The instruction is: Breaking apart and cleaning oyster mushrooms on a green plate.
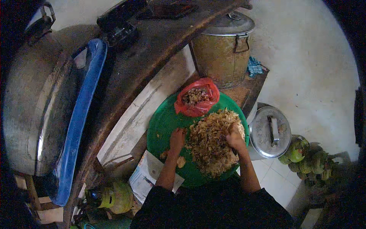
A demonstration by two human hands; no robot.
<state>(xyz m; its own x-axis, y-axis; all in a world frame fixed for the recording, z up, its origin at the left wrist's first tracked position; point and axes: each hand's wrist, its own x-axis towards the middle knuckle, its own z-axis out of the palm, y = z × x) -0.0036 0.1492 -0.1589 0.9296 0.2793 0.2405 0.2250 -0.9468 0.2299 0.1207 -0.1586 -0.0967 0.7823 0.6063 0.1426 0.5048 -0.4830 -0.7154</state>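
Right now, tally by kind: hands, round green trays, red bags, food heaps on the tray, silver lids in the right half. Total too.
Hands: 2, left hand and right hand
Round green tray: 1
Red bag: 1
Food heap: 1
Silver lids: 2, tall pot's lid and lower lid
Total: 7

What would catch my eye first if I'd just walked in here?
Probably the bright green round tray in the middle, with a heap of pale and brown shreds on it and the person's right hand at the heap's right side. Next comes the red plastic bag at the tray's far edge, holding brown bits, then the long blue object on the left, beside a large metal pot.
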